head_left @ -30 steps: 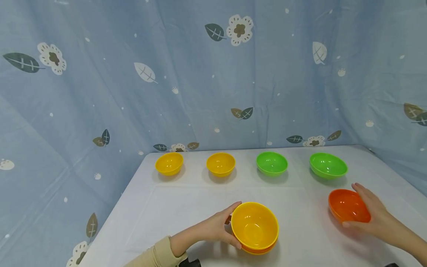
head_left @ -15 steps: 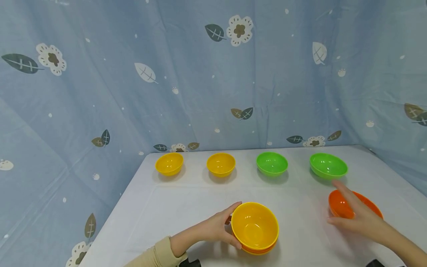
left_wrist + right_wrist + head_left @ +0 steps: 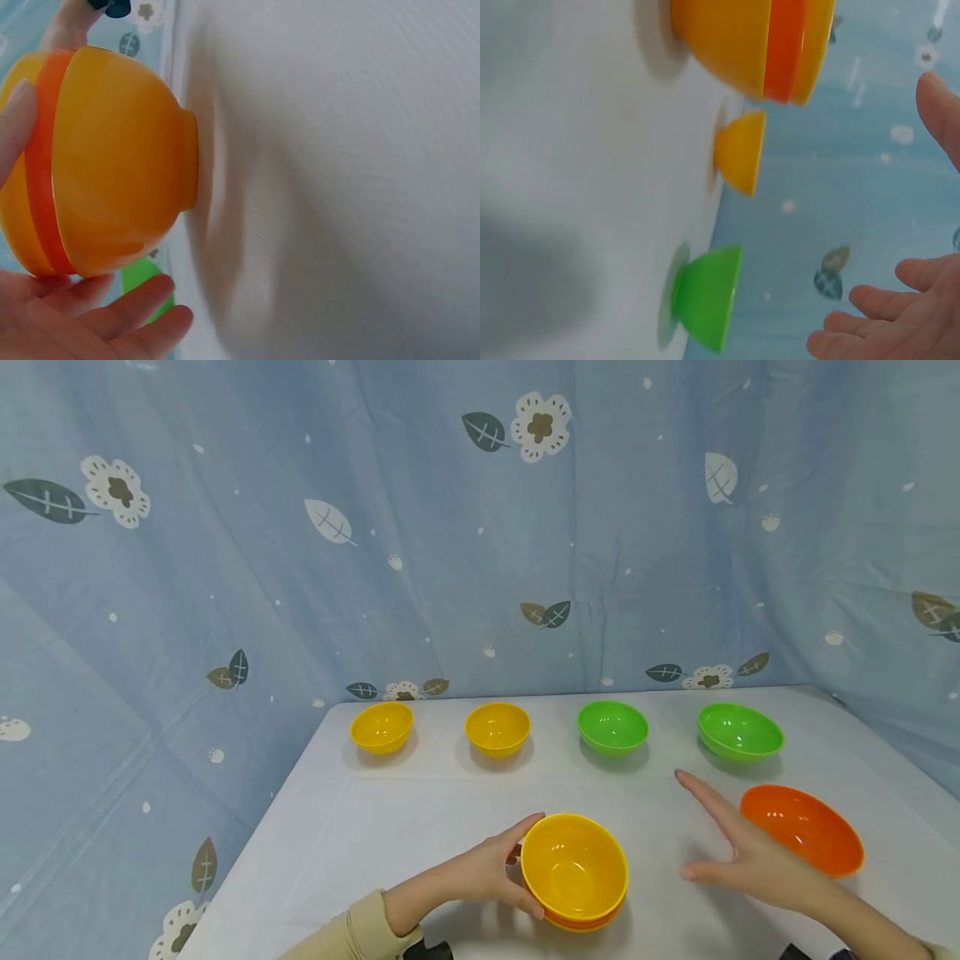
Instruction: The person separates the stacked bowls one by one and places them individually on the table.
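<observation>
My left hand (image 3: 491,867) grips the left side of a stack of nested bowls (image 3: 573,868) at the table's front middle. A yellow bowl is uppermost. In the left wrist view, an orange band (image 3: 45,161) shows between it and the lower yellow bowl (image 3: 124,161), whose foot is at the white cloth. Right of the stack, my right hand (image 3: 750,852) hangs over the table, thumb and fingers spread, holding nothing. Its forearm passes in front of an orange bowl (image 3: 806,828) standing at the right. The spread fingers (image 3: 885,304) also show in the right wrist view.
Along the back of the white-covered table (image 3: 420,810) stand two yellow bowls (image 3: 382,728) and two green bowls (image 3: 612,728), spaced in a row. A blue patterned curtain (image 3: 420,568) hangs behind the table and along its sides.
My right hand has let go of the orange bowl's rim and moved left, toward the stack. That bowl stays at the right. My left hand and the stack have not visibly moved.
</observation>
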Demonstrator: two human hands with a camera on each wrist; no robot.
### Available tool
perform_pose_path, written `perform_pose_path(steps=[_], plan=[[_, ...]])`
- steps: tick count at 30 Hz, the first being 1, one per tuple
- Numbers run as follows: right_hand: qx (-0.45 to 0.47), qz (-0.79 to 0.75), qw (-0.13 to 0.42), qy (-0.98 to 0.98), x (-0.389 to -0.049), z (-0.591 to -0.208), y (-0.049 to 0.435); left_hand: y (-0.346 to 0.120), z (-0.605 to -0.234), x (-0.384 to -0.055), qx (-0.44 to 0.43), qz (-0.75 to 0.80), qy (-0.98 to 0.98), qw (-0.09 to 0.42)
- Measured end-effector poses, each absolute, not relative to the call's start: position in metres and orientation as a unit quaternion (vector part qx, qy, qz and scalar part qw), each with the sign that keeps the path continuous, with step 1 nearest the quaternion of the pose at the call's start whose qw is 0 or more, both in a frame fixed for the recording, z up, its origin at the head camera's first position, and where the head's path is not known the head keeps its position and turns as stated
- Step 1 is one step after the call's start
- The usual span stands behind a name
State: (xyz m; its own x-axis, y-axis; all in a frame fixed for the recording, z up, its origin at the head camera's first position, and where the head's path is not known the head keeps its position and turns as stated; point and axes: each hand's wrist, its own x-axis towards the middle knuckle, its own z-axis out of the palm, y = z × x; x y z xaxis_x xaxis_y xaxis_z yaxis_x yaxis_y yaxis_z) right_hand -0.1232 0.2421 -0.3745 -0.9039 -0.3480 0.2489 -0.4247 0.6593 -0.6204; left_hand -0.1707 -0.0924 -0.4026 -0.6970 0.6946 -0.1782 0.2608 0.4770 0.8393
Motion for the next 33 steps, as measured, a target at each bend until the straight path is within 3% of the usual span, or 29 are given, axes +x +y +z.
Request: perform_pose_path(steps=[17,23,33], plan=[[0.28,0.354,-0.002,-0.893,-0.131,-0.374,0.199,-0.095,-0.408,-0.172,0.314,0.448,0.797,0.255],[0.3,0.338,0.0,-0.892,-0.133,-0.381,0.191,-0.094,-0.408,-0.172,0.303,0.449,0.798,0.264],[0.282,0.378,-0.111,-0.875,-0.135,-0.382,0.176,-0.096,-0.407,-0.172,0.313,0.463,0.784,0.271]])
